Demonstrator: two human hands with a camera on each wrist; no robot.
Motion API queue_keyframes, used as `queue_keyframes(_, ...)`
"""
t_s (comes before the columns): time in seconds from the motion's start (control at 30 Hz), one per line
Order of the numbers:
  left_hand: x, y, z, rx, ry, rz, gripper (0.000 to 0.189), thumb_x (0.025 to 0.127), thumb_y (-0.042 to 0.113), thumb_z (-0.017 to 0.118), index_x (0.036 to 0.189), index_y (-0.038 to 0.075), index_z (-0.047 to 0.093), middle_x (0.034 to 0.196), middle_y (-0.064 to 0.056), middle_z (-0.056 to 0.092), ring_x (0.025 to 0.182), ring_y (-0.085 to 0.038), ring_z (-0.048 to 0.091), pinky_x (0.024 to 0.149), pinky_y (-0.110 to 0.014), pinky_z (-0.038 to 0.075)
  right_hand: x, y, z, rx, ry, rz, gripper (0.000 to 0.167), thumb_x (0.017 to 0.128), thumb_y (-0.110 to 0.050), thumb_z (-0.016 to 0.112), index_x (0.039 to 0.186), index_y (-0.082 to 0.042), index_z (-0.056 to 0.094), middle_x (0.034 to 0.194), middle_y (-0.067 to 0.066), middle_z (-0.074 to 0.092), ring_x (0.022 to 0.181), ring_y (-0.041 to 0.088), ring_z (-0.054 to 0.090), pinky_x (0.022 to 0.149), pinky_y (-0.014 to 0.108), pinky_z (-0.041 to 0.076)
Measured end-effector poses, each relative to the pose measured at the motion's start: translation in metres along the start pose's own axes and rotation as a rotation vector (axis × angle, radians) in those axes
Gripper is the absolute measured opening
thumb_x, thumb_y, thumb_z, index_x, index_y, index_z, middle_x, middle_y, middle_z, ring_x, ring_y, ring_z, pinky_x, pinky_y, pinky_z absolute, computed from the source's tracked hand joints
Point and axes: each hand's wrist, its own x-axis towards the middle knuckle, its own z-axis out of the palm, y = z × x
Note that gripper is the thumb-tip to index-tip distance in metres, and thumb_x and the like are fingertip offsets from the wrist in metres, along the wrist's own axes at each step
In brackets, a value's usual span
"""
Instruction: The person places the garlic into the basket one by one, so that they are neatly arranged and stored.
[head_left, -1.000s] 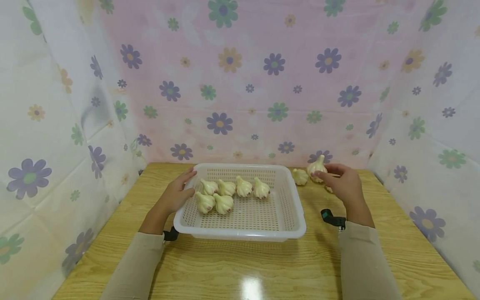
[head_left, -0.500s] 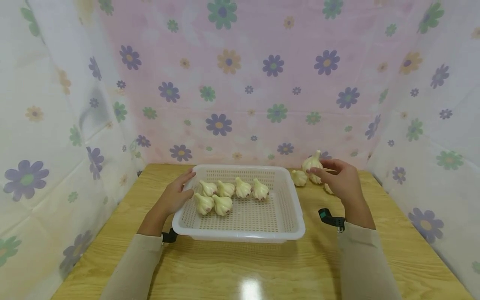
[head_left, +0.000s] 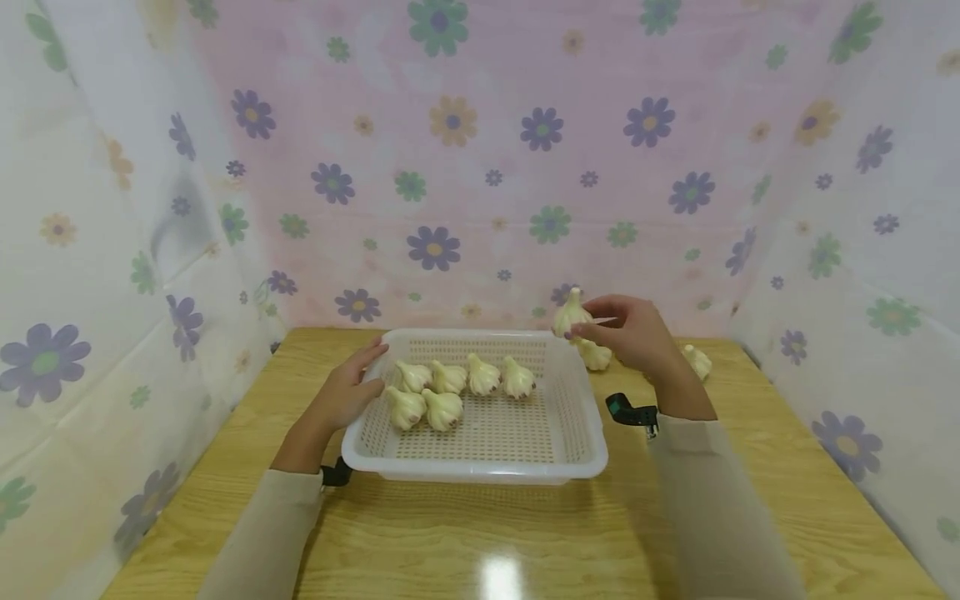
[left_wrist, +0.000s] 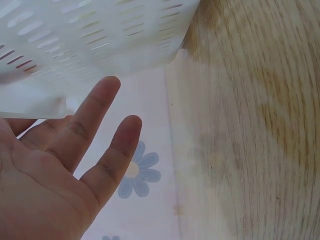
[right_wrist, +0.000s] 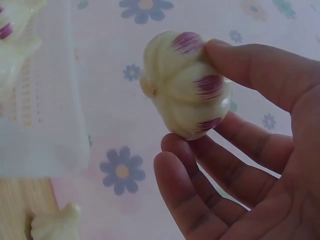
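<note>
One bulb [head_left: 568, 317] (garlic) in right hand [head_left: 637, 337]

This looks like a makeshift recording booth around a tabletop; the kind of building cannot be told. Behind the grip of the right hand [head_left: 636, 337] hangs a pink flowered sheet [head_left: 465, 196], with paler flowered cloth [head_left: 862, 275] well out to its sides, a wood-grain table [head_left: 420, 542] below and a black wrist camera [head_left: 636, 413] just nearer the sleeve.

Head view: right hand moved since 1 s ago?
Yes. Against the backdrop, the right hand has moved left, toward the basket, with a garlic in its grip.
</note>
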Motion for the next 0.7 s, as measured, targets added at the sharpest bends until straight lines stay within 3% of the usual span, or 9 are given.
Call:
queue_keyframes(0.13,-0.001,0.000,-0.001,0.000,0.002,0.000,0.071,0.093,0.012,0.054,0.162,0.011,0.036,0.174,0.000,0.016,0.141,-0.048,0.048,0.088,-0.045,0.062,0.007,-0.009,0.012,-0.016,-0.090,-0.010,0.062,0.088,-0.054,0.077,0.137,-0.018,0.064,0.140,0.008,0.061,0.122,0.033,0.065,0.097,0.051,0.057)
queue_keyframes(0.3,0.000,0.001,0.001,-0.007,-0.001,-0.010,0.072,0.093,0.012,0.055,0.162,0.012,0.035,0.174,0.003,0.015,0.139,-0.048,0.050,0.083,-0.042,0.063,0.012,-0.013,0.025,-0.014,-0.200,-0.005,0.054,0.088,-0.046,0.079,0.133,-0.019,0.066,0.137,0.006,0.062,0.122,0.034,0.066,0.095,0.049,0.058)
queue_keyframes(0.5,0.000,0.003,0.002,0.000,-0.010,0.015,0.070,0.094,0.013,0.053,0.162,0.011,0.035,0.174,0.001,0.016,0.144,-0.048,0.045,0.091,-0.047,0.060,0.021,-0.011,0.038,-0.067,-0.307,-0.015,0.051,0.087,-0.043,0.081,0.130,-0.019,0.068,0.133,0.008,0.065,0.110,0.029,0.069,0.092,0.047,0.059)
queue_keyframes(0.7,-0.002,0.005,-0.001,0.020,-0.002,0.004,0.069,0.095,0.014,0.052,0.162,0.011,0.035,0.174,0.001,0.016,0.143,-0.048,0.045,0.092,-0.048,0.060,0.028,-0.017,0.053,-0.092,-0.389,-0.048,0.049,0.086,-0.036,0.083,0.129,-0.015,0.070,0.134,0.007,0.067,0.123,0.032,0.063,0.099,0.051,0.055)
